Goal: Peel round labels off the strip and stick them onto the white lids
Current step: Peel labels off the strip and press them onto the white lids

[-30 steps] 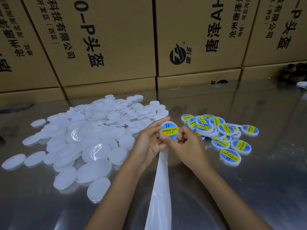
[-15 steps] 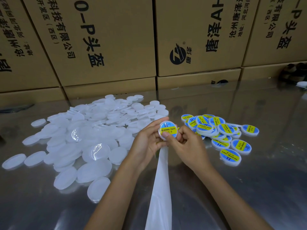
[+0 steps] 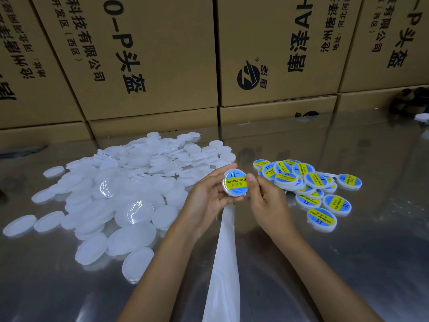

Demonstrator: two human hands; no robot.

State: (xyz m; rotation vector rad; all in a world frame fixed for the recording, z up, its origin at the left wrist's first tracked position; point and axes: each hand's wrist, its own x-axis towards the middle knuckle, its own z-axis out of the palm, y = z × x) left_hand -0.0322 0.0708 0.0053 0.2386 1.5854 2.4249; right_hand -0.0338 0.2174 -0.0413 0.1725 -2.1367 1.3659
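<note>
A white lid (image 3: 235, 183) with a blue and yellow round label on it is held up at the centre of the view. My left hand (image 3: 209, 198) grips it from the left and below. My right hand (image 3: 264, 201) pinches its right edge, thumb on the label. A white backing strip (image 3: 224, 263) hangs down from between my hands toward the bottom edge. A big heap of plain white lids (image 3: 130, 182) lies to the left. A smaller pile of labelled lids (image 3: 308, 184) lies to the right.
A shiny metal table (image 3: 348, 263) carries everything. Stacked cardboard boxes (image 3: 148, 56) form a wall along its far edge. A dark object (image 3: 411, 101) sits at the far right by the boxes.
The label has gone flat onto the lid. My right thumb has slid to the label's right edge. Both hands have stayed in place.
</note>
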